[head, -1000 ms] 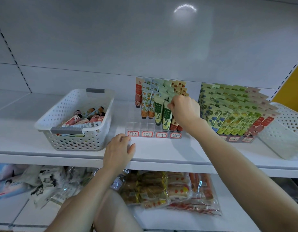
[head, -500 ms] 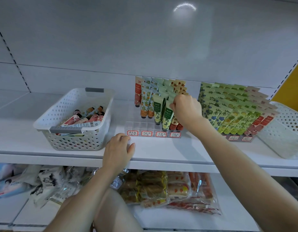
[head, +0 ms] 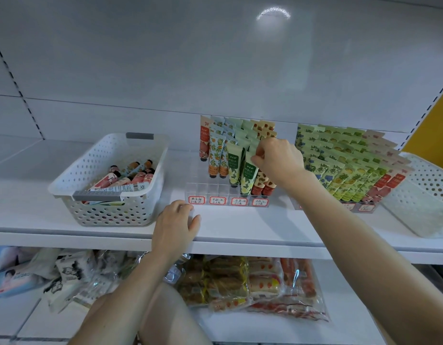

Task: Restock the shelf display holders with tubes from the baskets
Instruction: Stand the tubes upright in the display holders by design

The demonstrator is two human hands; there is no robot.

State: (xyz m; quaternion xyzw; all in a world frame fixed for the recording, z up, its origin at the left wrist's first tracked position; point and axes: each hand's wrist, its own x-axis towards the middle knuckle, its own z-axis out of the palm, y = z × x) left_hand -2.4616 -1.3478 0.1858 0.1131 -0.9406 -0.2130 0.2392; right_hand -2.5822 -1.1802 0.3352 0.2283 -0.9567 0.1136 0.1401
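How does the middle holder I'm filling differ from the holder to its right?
The middle holder has empty front slots, while the right-hand holder is packed to its front row. The right hand pinches a green tube in the middle holder; no hand is at the right-hand holder. Both are clear, hold upright tubes and carry red-bordered labels in front.

right basket [head: 431,185]: cut by edge | labels [head: 218,200]: text unreadable
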